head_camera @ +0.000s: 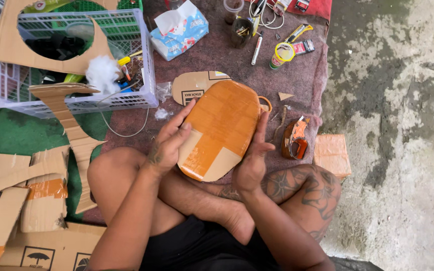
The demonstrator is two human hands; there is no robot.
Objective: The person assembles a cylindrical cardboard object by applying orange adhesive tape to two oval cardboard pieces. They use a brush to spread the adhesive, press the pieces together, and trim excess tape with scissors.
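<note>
While both hands close on it from either side, an oval cardboard piece (220, 131) mostly wrapped in orange-brown tape sits tilted above the person's crossed legs: the left hand (169, 143) has its grip clamped on the left edge, fingers spread over the taped face, and the right hand (253, 159) has its grip clamped on the right edge with the fingers pointing up along it. Just behind the piece, partly hidden by it, lies a bare cardboard oval (194, 86) on a purple-grey mat (212, 55). Close to the right hand rests a tape dispenser (294, 140) with orange parts, and beyond it a flat tape-covered block (332, 153) at the edge of the concrete floor (403, 125). Farther up the mat lie a tissue pack (179, 31), a marker (256, 49) and a small yellow-lidded pot (282, 54). To the left stands a white plastic basket (71, 103) with a cut-out cardboard sheet (11, 42) leaning over it and a tuft of white stuffing (102, 73) at its rim. Cardboard offcuts (16, 200) crowd the ground beside the left knee.
</note>
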